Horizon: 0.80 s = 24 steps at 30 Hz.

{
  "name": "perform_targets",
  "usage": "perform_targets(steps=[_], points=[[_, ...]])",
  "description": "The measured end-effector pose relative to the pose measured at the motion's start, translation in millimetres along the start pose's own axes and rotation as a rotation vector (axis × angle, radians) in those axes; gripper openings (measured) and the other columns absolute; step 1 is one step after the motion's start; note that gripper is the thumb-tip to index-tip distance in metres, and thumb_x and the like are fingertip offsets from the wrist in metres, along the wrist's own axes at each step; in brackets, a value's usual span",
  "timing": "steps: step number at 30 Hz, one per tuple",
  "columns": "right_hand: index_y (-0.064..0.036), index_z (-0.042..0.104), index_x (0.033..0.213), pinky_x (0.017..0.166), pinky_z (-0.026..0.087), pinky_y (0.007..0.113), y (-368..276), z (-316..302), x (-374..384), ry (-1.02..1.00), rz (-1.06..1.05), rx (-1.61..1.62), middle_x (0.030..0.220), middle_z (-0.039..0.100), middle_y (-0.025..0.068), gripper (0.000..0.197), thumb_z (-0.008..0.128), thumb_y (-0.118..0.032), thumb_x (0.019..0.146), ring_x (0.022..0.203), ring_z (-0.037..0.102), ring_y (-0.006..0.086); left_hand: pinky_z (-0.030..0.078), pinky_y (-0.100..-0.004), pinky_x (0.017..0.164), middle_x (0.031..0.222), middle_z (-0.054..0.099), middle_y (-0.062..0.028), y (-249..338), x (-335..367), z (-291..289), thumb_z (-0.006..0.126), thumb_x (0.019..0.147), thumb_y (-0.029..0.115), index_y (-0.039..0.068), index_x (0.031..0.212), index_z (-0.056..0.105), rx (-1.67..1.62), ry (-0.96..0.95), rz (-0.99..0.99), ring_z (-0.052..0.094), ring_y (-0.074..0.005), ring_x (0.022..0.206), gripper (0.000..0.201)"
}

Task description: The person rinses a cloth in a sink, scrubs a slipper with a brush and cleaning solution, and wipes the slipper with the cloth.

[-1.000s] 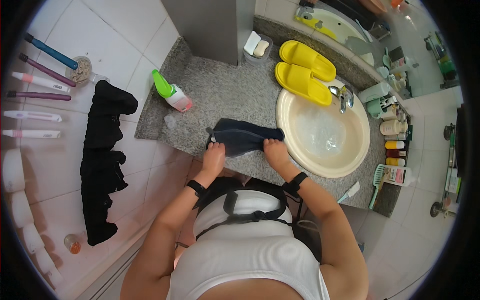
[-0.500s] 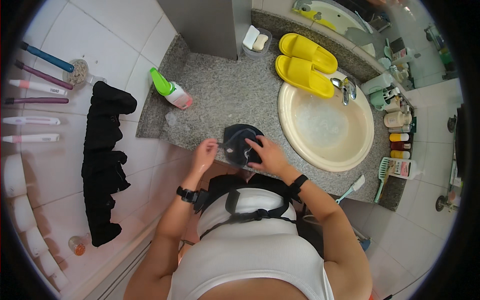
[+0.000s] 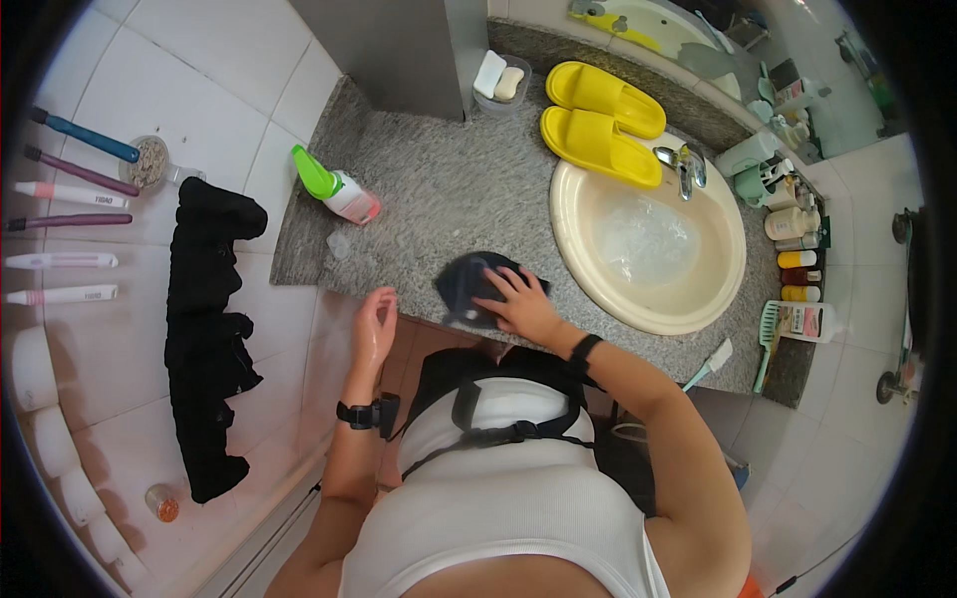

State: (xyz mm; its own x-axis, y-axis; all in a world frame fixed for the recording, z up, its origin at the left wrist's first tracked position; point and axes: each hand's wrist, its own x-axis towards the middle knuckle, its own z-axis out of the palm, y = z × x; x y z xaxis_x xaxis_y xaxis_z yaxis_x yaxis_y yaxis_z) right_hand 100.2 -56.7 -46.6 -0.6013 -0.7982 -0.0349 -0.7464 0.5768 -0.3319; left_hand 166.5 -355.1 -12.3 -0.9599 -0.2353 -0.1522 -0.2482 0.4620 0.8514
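Right hand (image 3: pixel 523 304) pressed flat, fingers spread, on a bunched dark blue cloth (image 3: pixel 469 284) at the centre of the frame, on the near edge of the grey granite counter (image 3: pixel 439 189), just left of the cream basin (image 3: pixel 648 249). Left hand (image 3: pixel 374 327) open and empty, palm turned inward, off the counter edge, left of the cloth and not touching it.

Around: green-capped spray bottle (image 3: pixel 339 189) lying on the counter at upper left of the cloth; pair of yellow slippers (image 3: pixel 603 120) behind the basin, upper centre; soap dish with two bars (image 3: pixel 498 80) further back; chrome tap (image 3: pixel 683 169) on the basin rim; bottles and cups crowded along the right edge; black garments (image 3: pixel 204 329) hanging down the tiled wall at left, beside a row of toothbrushes (image 3: pixel 70 189). Nothing between the hands and the cloth.

Against half a second earlier: left hand lifted off the cloth and drawn back; cloth more tightly bunched, now under the right hand alone.
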Motion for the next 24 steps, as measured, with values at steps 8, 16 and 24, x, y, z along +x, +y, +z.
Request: perform_targets(steps=[8, 16, 24], points=[[-0.0265, 0.057, 0.131, 0.112, 0.025, 0.052, 28.8, -29.4, -156.5, -0.090, 0.179, 0.054, 0.149, 0.035, 0.0135, 0.064, 0.074, -0.025, 0.070, 0.136, 0.034, 0.0350, 0.049, -0.0324, 0.079, 0.098, 0.066, -0.0125, 18.7, 18.0, -14.4, 0.057, 0.091, 0.003, 0.000, 0.114, 0.059, 0.094, -0.022, 0.119, 0.063, -0.0220, 0.088, 0.023], [-0.0220, 0.055, 0.133, 0.112, 0.022, 0.055, 7.2, -4.1, -64.4, 0.107, 0.219, 0.070, 0.150, 0.031, 0.0197, 0.062, 0.073, -0.035, 0.075, 0.137, 0.030, 0.0385, 0.049, -0.0333, 0.081, 0.099, 0.066, -0.0138, 21.7, 10.4, -25.4, 0.056, 0.090, 0.001, 0.000, 0.115, 0.059, 0.149, -0.008, 0.164, 0.063, -0.0238, 0.089, 0.025], [-0.0222, 0.061, 0.125, 0.113, 0.024, 0.051, 14.7, 7.7, -31.5, 0.204, 0.106, 0.096, 0.148, 0.037, 0.0147, 0.051, 0.072, -0.035, 0.077, 0.136, 0.034, 0.0345, 0.050, -0.0316, 0.083, 0.100, 0.067, -0.0110, 27.8, 8.5, -45.3, 0.056, 0.094, 0.005, 0.000, 0.116, 0.059, 0.263, -0.041, 0.128, 0.065, -0.0192, 0.090, 0.023]])
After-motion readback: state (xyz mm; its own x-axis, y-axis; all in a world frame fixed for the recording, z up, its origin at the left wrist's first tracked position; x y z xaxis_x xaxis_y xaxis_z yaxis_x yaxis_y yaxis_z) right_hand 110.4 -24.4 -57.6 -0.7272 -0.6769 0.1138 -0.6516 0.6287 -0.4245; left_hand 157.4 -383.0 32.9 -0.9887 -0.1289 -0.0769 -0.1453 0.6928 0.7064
